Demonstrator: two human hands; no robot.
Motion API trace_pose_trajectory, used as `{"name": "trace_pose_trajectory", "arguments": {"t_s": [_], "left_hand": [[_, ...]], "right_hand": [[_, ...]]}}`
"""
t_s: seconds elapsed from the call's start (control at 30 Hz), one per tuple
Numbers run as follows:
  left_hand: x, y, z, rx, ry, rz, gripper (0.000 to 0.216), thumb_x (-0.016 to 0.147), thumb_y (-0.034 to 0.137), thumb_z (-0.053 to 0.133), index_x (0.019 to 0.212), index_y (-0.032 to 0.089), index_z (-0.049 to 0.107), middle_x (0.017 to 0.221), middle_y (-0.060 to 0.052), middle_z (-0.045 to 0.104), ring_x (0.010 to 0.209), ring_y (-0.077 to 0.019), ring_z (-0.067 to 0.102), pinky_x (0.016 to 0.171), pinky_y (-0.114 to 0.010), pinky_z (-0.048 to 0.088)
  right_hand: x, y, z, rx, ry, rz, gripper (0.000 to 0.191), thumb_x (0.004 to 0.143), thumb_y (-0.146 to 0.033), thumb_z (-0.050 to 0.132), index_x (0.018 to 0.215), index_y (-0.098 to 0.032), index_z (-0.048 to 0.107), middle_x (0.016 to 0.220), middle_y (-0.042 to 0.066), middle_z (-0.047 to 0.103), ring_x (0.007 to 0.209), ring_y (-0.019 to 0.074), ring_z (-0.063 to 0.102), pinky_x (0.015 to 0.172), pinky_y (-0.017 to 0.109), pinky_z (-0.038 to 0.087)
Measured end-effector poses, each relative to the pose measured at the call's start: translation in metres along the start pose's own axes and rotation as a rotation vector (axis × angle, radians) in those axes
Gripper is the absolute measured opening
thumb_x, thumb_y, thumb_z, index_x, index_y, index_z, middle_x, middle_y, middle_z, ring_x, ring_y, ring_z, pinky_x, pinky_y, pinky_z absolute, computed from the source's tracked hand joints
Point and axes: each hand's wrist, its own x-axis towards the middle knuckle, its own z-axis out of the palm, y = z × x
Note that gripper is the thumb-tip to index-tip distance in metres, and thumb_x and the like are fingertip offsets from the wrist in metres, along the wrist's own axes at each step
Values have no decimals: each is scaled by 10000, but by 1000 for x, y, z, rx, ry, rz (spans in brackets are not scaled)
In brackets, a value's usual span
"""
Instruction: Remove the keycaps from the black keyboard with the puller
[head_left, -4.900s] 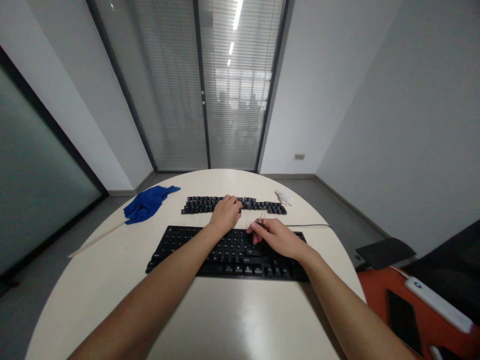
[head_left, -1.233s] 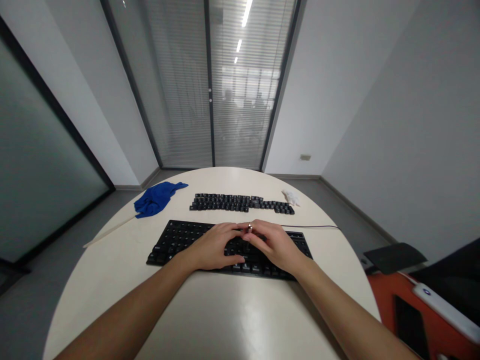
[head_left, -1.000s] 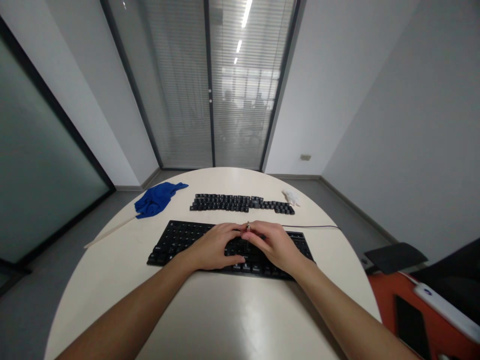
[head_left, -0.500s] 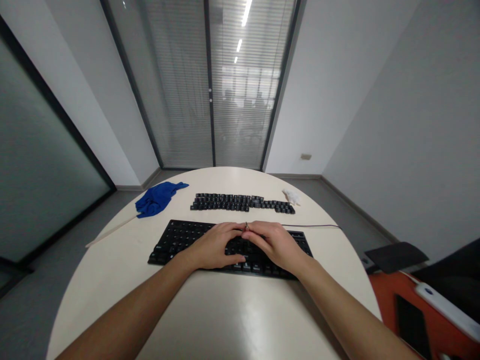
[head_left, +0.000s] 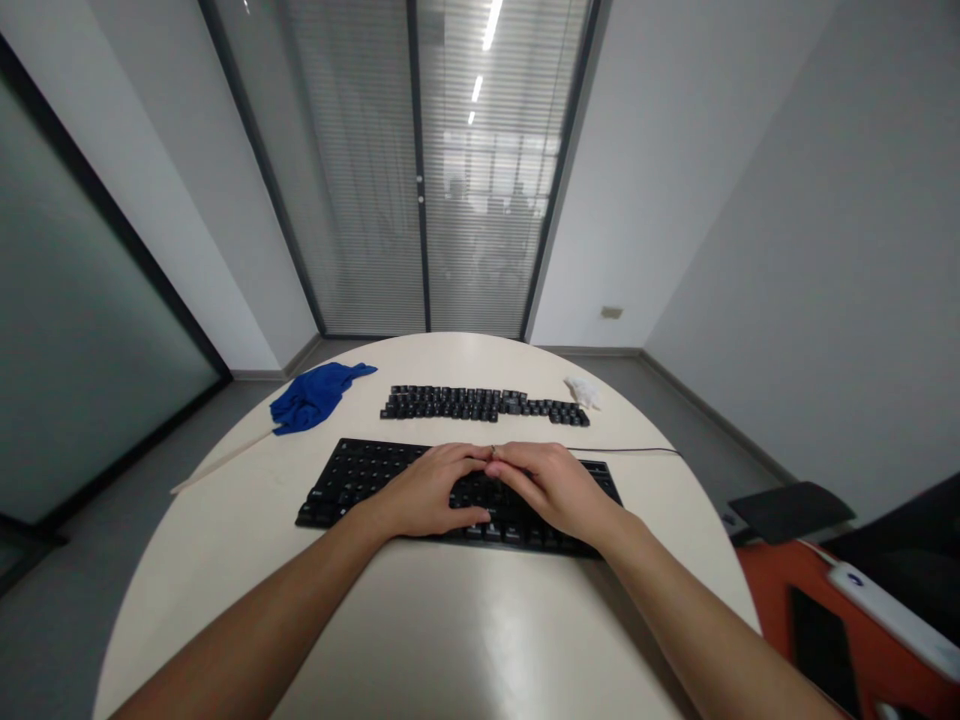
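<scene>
A black keyboard (head_left: 360,482) lies in front of me on the round table, its left part bare of some keycaps. My left hand (head_left: 435,492) rests over its middle, thumb and fingers apart, fingertips meeting those of the other hand. From the right, my right hand (head_left: 551,485) reaches over the keyboard with its thumb and index finger pinched together. A tiny thing shows at the pinch, too small to name. Behind the keyboard, loose black keycaps (head_left: 442,403) stand in rows. Both hands hide the keyboard's centre.
A blue cloth (head_left: 315,397) with a pale stick (head_left: 221,463) lies at the table's left. White crumpled material (head_left: 583,392) sits at the back right, near a thin cable (head_left: 630,449). To the right, a phone (head_left: 823,645) and a white power strip (head_left: 892,615) rest on an orange seat.
The right fingertips have shifted very slightly, and the tiny thing at the pinch shows less. The left hand, keyboard and keycaps stay in place.
</scene>
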Motion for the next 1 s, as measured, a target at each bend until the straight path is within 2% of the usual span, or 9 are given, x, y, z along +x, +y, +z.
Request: {"name": "trace_pose_trajectory", "arguments": {"t_s": [0.3, 0.53, 0.63, 0.8, 1.0], "left_hand": [[-1, -4, 4, -3, 14, 12, 592, 792, 457, 729, 1314, 246, 549, 1387, -94, 544, 1277, -279, 495, 1106, -445, 374], [-1, -3, 1, 6, -22, -15, 602, 799, 477, 714, 1334, 254, 552, 1417, -98, 521, 1289, -294, 487, 1106, -465, 370], [-1, -3, 1, 13, -35, -31, 607, 806, 484, 703, 1344, 251, 549, 1429, -104, 508, 1303, -298, 474, 1114, -466, 362], [-2, -5, 3, 31, -28, -27, 628, 797, 516, 701, 1345, 248, 550, 1423, -103, 511, 1309, -294, 468, 1117, -458, 363], [-2, -6, 3, 33, -28, -42, 632, 807, 529, 686, 1347, 232, 549, 1426, -120, 508, 1309, -294, 470, 1116, -468, 362]], "right_hand": [[-2, -1, -6, -28, -18, 6, 320, 1025, -355, 415, 867, -188, 637, 776, 31, 674, 686, 148, 593, 655, 239, 388], [-5, 10, -10, -47, -65, 12, 286, 1022, -338, 419, 1024, -202, 671, 913, 53, 730, 805, 177, 665, 741, 255, 436], [-8, 13, -13, 7, -92, 20, 290, 1026, -331, 406, 1028, -203, 666, 852, 32, 721, 777, 162, 664, 746, 249, 445], [-9, 11, -9, 157, 51, 88, 232, 995, -367, 483, 1044, -219, 654, 966, 28, 713, 847, 152, 655, 765, 240, 469], [-9, 31, 6, 407, 151, 187, 214, 930, -410, 591, 980, -203, 613, 877, 31, 689, 770, 146, 637, 657, 236, 498]]}}
